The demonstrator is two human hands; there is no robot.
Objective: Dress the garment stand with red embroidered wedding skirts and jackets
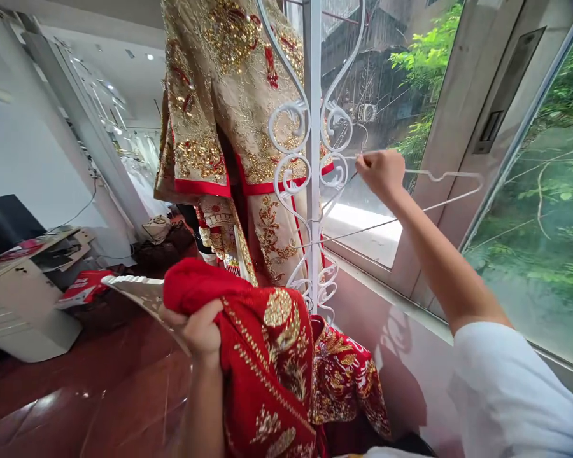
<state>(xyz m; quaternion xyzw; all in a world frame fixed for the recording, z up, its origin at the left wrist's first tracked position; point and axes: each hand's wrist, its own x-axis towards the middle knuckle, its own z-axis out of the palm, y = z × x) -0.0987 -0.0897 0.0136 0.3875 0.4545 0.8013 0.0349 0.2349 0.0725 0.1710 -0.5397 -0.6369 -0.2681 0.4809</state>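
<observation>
Bunched in my left hand (pixel 198 327) is a red garment (pixel 267 356) with gold embroidery, its cloth draping down toward the lower middle. My right hand (pixel 382 175), raised in front of the window, is closed around the neck of a white wire hanger (pixel 453 200). The hanger's hook shows above my fingers, and nothing hangs on its bar. Beyond my hands, a gold-sequined garment with red trim (pixel 248 121) hangs by a white scrolled metal stand (pixel 314 191). A second red embroidered garment (pixel 346 375) sits lower, at the foot of the stand.
Windows (pixel 544 210) in a grey frame line the right side, above a sill and low wall (pixel 363 305). At left stands a white desk (pixel 33 299) with a dark monitor (pixel 9 222). A red bag (pixel 83 286) lies near it on the brown tiled floor (pixel 124 394).
</observation>
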